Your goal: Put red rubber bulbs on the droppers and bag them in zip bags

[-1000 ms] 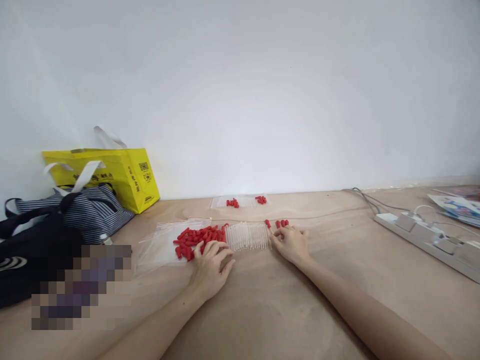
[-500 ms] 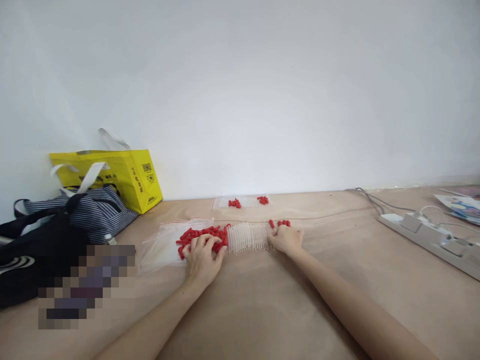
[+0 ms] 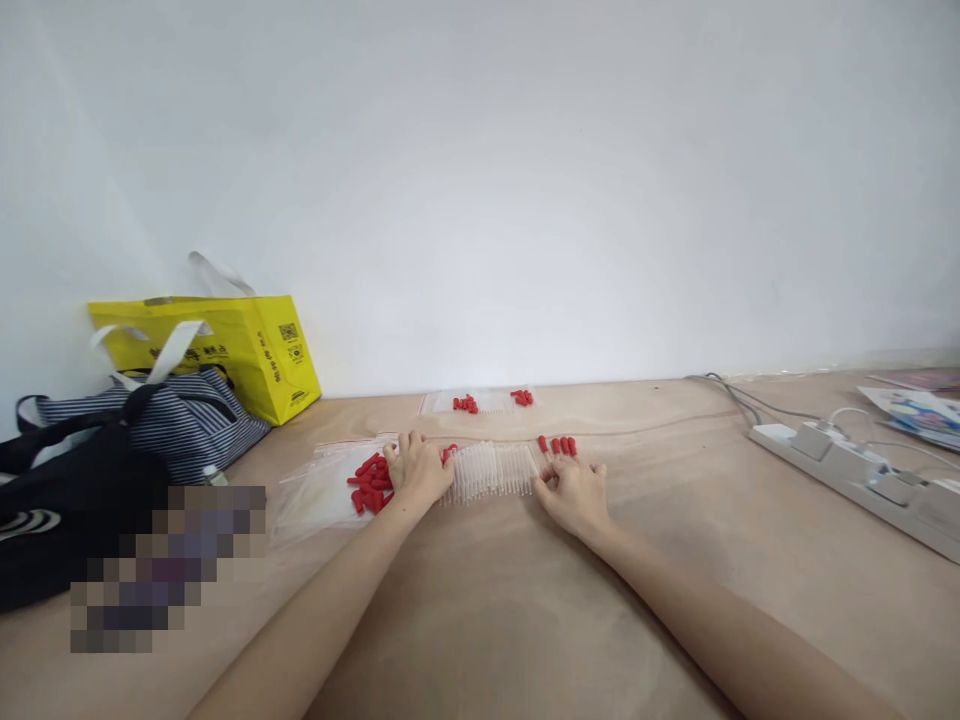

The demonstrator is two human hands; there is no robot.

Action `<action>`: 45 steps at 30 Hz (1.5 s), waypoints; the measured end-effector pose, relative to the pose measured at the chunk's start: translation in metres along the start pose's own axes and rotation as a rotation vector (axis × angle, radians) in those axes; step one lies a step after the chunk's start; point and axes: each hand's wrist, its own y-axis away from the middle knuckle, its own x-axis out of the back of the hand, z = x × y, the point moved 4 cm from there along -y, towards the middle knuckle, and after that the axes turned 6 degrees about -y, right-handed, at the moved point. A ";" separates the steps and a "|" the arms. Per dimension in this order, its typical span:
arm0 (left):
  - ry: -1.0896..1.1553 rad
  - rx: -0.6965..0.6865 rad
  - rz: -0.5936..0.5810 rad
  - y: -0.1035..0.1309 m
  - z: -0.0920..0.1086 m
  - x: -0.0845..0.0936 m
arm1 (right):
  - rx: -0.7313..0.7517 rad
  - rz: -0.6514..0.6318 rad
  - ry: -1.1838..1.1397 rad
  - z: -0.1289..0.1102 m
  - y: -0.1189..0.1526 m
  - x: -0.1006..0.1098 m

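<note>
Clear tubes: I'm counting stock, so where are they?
In the head view, the clear tubes lie below centre, between the left hand and the right hand.

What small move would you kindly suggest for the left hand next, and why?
Perhaps the left hand should pinch one piece from the red pile: it is at that pile's right side, while the right hand is at the right end of the clear tubes.

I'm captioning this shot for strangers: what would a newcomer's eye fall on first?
Probably the bright yellow bag at the back left. Next, the red pieces heaped beside the left hand, and the row of thin, clear tubes between it and the right hand.
</note>
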 end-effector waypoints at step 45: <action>0.599 -0.464 -0.047 0.083 0.016 0.014 | 0.569 -0.071 -0.201 -0.029 0.044 -0.005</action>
